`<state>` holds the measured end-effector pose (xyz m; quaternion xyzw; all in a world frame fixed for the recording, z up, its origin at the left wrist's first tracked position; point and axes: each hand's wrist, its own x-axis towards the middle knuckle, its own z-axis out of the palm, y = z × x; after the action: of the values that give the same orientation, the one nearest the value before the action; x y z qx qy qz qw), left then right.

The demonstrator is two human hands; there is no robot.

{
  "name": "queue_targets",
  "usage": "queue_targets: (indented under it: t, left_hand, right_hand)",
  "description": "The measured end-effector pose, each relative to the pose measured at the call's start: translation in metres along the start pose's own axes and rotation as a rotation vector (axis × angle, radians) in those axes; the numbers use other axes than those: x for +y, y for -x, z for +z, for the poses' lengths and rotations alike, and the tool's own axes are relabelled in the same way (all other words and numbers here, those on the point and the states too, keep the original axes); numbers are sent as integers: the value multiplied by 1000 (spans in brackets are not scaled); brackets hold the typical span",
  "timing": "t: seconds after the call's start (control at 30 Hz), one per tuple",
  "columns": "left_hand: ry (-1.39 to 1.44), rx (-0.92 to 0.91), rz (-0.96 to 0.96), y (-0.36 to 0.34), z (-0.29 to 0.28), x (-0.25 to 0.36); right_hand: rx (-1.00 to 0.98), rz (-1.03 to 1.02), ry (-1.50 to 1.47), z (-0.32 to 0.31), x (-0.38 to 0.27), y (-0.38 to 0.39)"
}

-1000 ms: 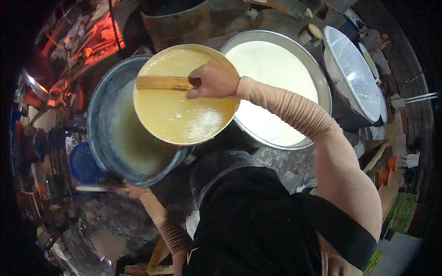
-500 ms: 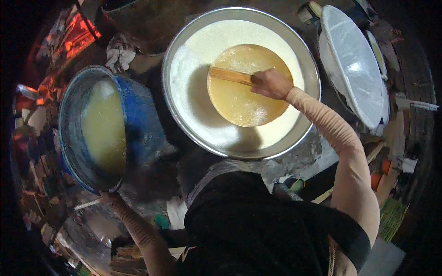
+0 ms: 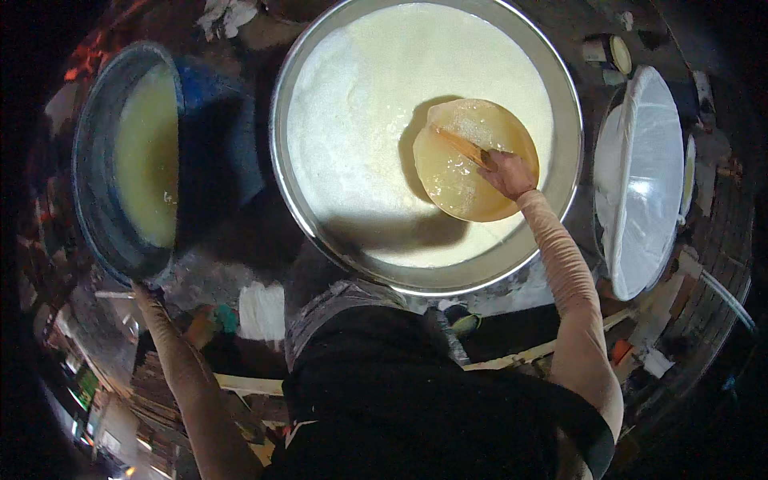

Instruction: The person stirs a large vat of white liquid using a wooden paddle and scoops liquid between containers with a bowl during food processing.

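Note:
My right hand (image 3: 504, 172) grips a wooden bar (image 3: 458, 140) across a round, shallow, yellowish vessel (image 3: 456, 188) holding wet, glossy contents. This vessel is over or resting in the white contents of a large steel basin (image 3: 282, 140); which, I cannot tell. At the left is a deep blue bucket (image 3: 84, 180) with cloudy yellow-green liquid, seen tilted. My left hand (image 3: 148, 292) is closed at its lower rim, its fingers partly hidden, with a pale stick (image 3: 112, 295) beside it.
A wide white bowl (image 3: 648, 184), apparently wrapped in clear plastic, stands on edge at the right. Behind it lie a small can (image 3: 600, 50) and pale poles (image 3: 724, 300). A crumpled cloth (image 3: 228, 16) is at the back. A white cloth (image 3: 260, 312) and wood scraps surround my legs.
My right hand has moved the round vessel rightward from over the blue bucket to the steel basin. The bucket appears further left, and the whole view has shifted.

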<state>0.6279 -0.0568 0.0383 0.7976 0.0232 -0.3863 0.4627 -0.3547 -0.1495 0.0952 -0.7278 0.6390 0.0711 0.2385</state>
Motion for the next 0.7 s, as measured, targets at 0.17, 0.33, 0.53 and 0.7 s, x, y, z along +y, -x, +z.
queue_targets:
  t: [0.17, 0.33, 0.53, 0.7]
  left_hand:
    - [-18, 77, -11, 6, 2, 2]
    - [-75, 166, -58, -2, 24, 14]
    - [-389, 208, -119, -31, 8, 3]
    - [25, 224, 94, -15, 11, -14]
  right_hand:
    - [37, 48, 44, 12, 5, -2]
    - [-20, -8, 114, -1, -10, -8]
    - [-120, -4, 230, 2, -7, -18]
    - [-128, -74, 301, -12, -15, -15]
